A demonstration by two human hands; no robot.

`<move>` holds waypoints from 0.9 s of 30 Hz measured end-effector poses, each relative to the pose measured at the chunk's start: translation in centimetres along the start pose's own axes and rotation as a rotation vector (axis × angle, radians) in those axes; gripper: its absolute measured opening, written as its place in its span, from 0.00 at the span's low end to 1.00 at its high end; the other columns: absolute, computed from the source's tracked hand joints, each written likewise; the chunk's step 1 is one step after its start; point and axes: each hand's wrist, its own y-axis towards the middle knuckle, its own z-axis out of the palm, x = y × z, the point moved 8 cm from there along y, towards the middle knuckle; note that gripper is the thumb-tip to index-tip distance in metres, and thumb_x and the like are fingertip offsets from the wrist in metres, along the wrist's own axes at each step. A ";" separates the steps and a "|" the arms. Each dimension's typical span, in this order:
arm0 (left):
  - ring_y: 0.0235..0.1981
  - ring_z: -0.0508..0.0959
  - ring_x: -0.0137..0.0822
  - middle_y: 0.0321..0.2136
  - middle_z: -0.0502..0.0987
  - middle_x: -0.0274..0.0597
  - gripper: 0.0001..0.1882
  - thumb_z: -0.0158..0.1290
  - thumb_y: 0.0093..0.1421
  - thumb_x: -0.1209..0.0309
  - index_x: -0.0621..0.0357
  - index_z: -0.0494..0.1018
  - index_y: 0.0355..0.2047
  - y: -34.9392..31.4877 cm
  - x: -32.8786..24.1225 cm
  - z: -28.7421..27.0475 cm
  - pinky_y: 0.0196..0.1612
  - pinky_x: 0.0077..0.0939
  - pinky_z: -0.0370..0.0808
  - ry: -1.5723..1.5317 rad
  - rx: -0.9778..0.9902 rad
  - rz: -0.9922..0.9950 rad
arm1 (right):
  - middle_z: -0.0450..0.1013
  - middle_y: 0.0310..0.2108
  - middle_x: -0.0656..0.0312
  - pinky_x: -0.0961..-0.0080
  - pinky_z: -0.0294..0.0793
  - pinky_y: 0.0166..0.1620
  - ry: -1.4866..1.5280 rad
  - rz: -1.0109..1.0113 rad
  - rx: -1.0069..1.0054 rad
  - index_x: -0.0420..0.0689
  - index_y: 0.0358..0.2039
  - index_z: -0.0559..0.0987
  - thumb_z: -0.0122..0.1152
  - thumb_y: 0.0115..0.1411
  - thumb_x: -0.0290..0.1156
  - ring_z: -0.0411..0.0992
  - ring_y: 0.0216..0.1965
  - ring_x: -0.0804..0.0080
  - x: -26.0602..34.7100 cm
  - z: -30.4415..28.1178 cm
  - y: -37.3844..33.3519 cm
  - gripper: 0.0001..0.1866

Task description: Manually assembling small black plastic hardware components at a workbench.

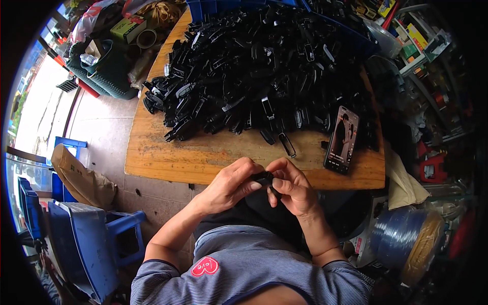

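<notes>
My left hand (230, 186) and my right hand (297, 192) meet just in front of the table's near edge. Between their fingertips is a small black plastic part (263, 178), pinched from both sides. Fingers cover much of it, so its exact kind is hard to make out. Beyond my hands, a big heap of black plastic parts (254, 71) spreads over the wooden table (168, 160). A slim black frame-shaped part (287, 145) lies apart at the heap's near edge.
A phone (342, 140) with a lit screen lies on the table at the right. Blue bins (213, 7) stand behind the heap. On the left are a blue stool (124, 226) and a brown paper sack (84, 178). Wrapped spools (401, 239) and cluttered shelves (427, 56) line the right.
</notes>
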 end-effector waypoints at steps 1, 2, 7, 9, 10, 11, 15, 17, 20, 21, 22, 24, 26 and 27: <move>0.31 0.71 0.42 0.29 0.68 0.46 0.13 0.51 0.57 0.70 0.65 0.67 0.39 0.2 0.1 0.1 0.36 0.29 0.67 -0.050 -0.016 0.016 | 0.70 0.28 0.63 0.85 0.69 0.24 0.015 -0.005 0.007 0.41 0.43 0.68 0.56 0.57 0.28 0.68 0.22 0.79 0.2 0.0 0.0 0.14; 0.32 0.71 0.42 0.30 0.68 0.47 0.13 0.50 0.58 0.68 0.65 0.67 0.39 0.3 0.1 0.0 0.37 0.29 0.67 -0.100 -0.032 0.032 | 0.70 0.30 0.63 0.84 0.70 0.24 -0.011 -0.025 0.034 0.41 0.45 0.68 0.55 0.58 0.28 0.68 0.22 0.80 0.6 -0.3 0.2 0.15; 0.32 0.71 0.41 0.31 0.69 0.46 0.14 0.52 0.57 0.69 0.65 0.67 0.39 1.0 0.1 0.0 0.36 0.28 0.68 -0.041 -0.033 0.038 | 0.70 0.27 0.63 0.85 0.68 0.21 -0.127 -0.028 -0.055 0.40 0.44 0.67 0.57 0.56 0.29 0.68 0.19 0.79 1.8 -0.9 0.1 0.16; 0.32 0.72 0.41 0.31 0.69 0.45 0.14 0.52 0.56 0.70 0.65 0.67 0.39 1.0 0.0 0.1 0.36 0.28 0.68 0.025 0.003 0.023 | 0.70 0.27 0.64 0.86 0.68 0.21 -0.136 -0.007 -0.062 0.40 0.43 0.67 0.57 0.56 0.29 0.68 0.19 0.80 1.9 -1.1 0.0 0.16; 0.32 0.72 0.41 0.31 0.69 0.45 0.14 0.52 0.56 0.70 0.65 0.67 0.39 1.2 -0.1 0.1 0.36 0.28 0.68 0.025 0.003 0.025 | 0.70 0.27 0.64 0.86 0.68 0.21 -0.145 0.006 -0.053 0.40 0.43 0.67 0.57 0.56 0.29 0.67 0.19 0.80 1.9 -1.2 -0.1 0.16; 0.32 0.72 0.40 0.31 0.69 0.45 0.14 0.52 0.56 0.70 0.65 0.67 0.39 1.3 -0.4 0.1 0.35 0.28 0.68 0.048 0.012 0.052 | 0.70 0.27 0.64 0.86 0.67 0.21 -0.154 0.020 -0.043 0.40 0.43 0.67 0.57 0.56 0.29 0.67 0.19 0.81 1.9 -1.3 -0.2 0.16; 0.30 0.71 0.39 0.29 0.68 0.45 0.15 0.51 0.57 0.65 0.66 0.68 0.38 1.6 -0.3 -0.4 0.35 0.28 0.68 -0.012 -0.010 0.036 | 0.68 0.27 0.63 0.86 0.66 0.22 -0.170 -0.099 -0.056 0.40 0.42 0.67 0.58 0.55 0.30 0.66 0.19 0.80 2.4 -1.2 -0.3 0.16; 0.30 0.71 0.39 0.29 0.68 0.45 0.16 0.50 0.58 0.63 0.66 0.68 0.38 1.7 0.2 -0.5 0.35 0.28 0.68 -0.108 -0.025 -0.014 | 0.66 0.27 0.63 0.87 0.65 0.23 -0.668 -0.589 -0.120 0.39 0.41 0.67 0.60 0.55 0.31 0.65 0.20 0.80 5.6 -0.2 -1.6 0.16; 0.30 0.70 0.39 0.29 0.68 0.45 0.18 0.49 0.59 0.60 0.66 0.67 0.38 1.7 0.2 0.1 0.35 0.27 0.67 -0.197 -0.043 -0.070 | 0.67 0.27 0.66 0.89 0.65 0.26 -0.297 -0.413 -0.132 0.39 0.42 0.69 0.59 0.56 0.29 0.64 0.21 0.84 4.9 -0.6 -1.0 0.15; 0.30 0.70 0.39 0.29 0.68 0.45 0.19 0.48 0.60 0.59 0.66 0.67 0.38 1.9 0.1 0.3 0.35 0.26 0.67 -0.187 -0.044 -0.066 | 0.67 0.26 0.66 0.89 0.65 0.25 -0.337 -0.349 -0.162 0.39 0.42 0.69 0.59 0.56 0.30 0.64 0.21 0.84 4.7 -0.7 -0.6 0.15; 0.30 0.70 0.40 0.29 0.68 0.45 0.17 0.50 0.59 0.62 0.67 0.67 0.38 1.9 0.3 0.2 0.35 0.27 0.68 -0.173 -0.080 -0.029 | 0.67 0.26 0.67 0.89 0.65 0.25 -0.286 -0.297 -0.150 0.40 0.43 0.69 0.58 0.57 0.30 0.64 0.21 0.84 4.0 -1.0 -0.3 0.15; 0.31 0.71 0.40 0.29 0.68 0.45 0.16 0.51 0.58 0.64 0.67 0.67 0.38 1.8 0.1 0.0 0.35 0.27 0.68 -0.103 -0.075 0.001 | 0.67 0.26 0.67 0.89 0.65 0.25 -0.239 -0.264 -0.127 0.40 0.43 0.69 0.58 0.57 0.30 0.63 0.21 0.84 3.5 -1.2 -0.3 0.15; 0.31 0.71 0.40 0.29 0.69 0.45 0.16 0.52 0.57 0.66 0.67 0.67 0.38 1.9 -0.1 0.1 0.36 0.28 0.68 -0.035 -0.072 0.031 | 0.67 0.25 0.67 0.89 0.64 0.24 -0.178 -0.255 -0.139 0.40 0.43 0.69 0.58 0.56 0.30 0.63 0.20 0.85 3.4 -1.5 -0.3 0.15; 0.30 0.71 0.42 0.29 0.67 0.46 0.15 0.52 0.57 0.67 0.66 0.67 0.39 2.0 0.0 0.2 0.34 0.29 0.68 -0.040 -0.053 0.026 | 0.67 0.25 0.67 0.89 0.64 0.24 -0.178 -0.256 -0.140 0.40 0.43 0.69 0.58 0.56 0.30 0.63 0.20 0.85 3.6 -1.5 -0.3 0.15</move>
